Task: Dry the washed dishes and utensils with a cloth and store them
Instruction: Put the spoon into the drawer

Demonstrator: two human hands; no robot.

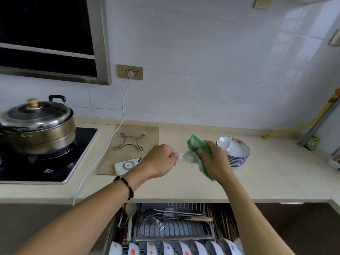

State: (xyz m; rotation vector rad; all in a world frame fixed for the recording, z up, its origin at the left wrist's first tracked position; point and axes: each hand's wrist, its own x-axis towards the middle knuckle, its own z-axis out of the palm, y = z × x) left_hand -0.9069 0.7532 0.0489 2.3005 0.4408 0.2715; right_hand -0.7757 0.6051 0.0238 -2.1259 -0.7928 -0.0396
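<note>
While the left hand (pixel 161 161) pinches the spoon (pixel 185 156) handle and the right hand (pixel 214 159) grips the cloth (pixel 197 145) around its bowl, hard rubbing could twist the spoon loose onto the counter (pixel 184 186) below.

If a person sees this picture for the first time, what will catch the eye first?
Most likely the bright green cloth in the right hand, wrapped around a white spoon that the left hand holds above the counter. Next, the big steel pot at far left, and the open drawer rack below.
</note>
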